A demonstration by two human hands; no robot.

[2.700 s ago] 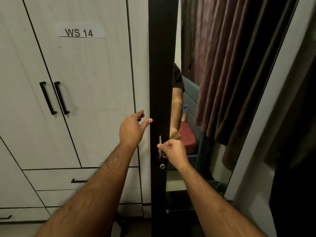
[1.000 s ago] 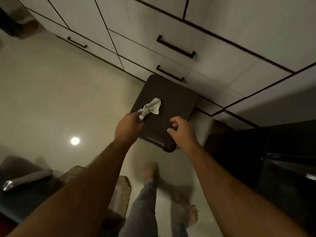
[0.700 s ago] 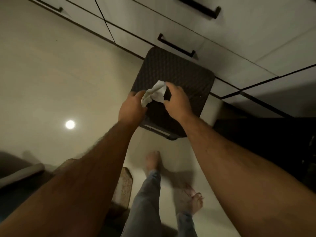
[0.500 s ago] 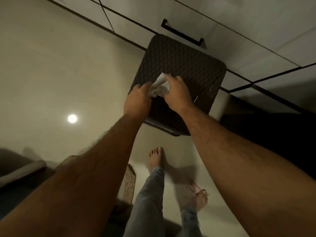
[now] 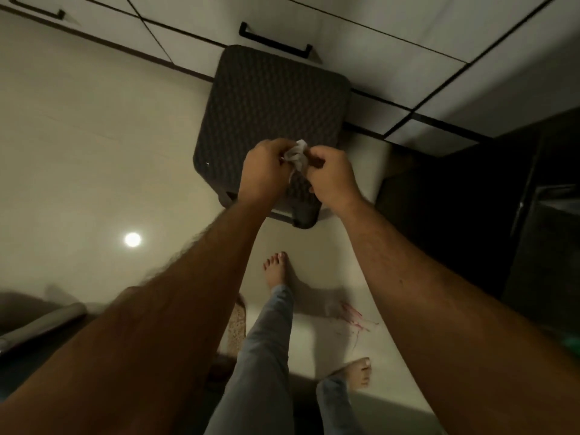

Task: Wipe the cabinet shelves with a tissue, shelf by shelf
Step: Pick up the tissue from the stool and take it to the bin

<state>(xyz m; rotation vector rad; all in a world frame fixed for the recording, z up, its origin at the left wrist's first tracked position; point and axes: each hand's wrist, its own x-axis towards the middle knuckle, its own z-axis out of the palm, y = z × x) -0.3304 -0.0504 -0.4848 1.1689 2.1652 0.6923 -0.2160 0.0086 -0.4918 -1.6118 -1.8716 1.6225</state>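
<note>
While both hands, left hand (image 5: 265, 171) and right hand (image 5: 331, 175), pinch the tissue (image 5: 296, 157) mid-frame above the stool (image 5: 273, 102), no shelf appears wiped yet

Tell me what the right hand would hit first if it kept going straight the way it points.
Probably the dark woven stool just beyond the right hand, which pinches the tissue above it; depth is unclear.

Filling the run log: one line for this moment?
left hand: holds tissue | right hand: holds tissue | above stool | wiping: not begun
</note>
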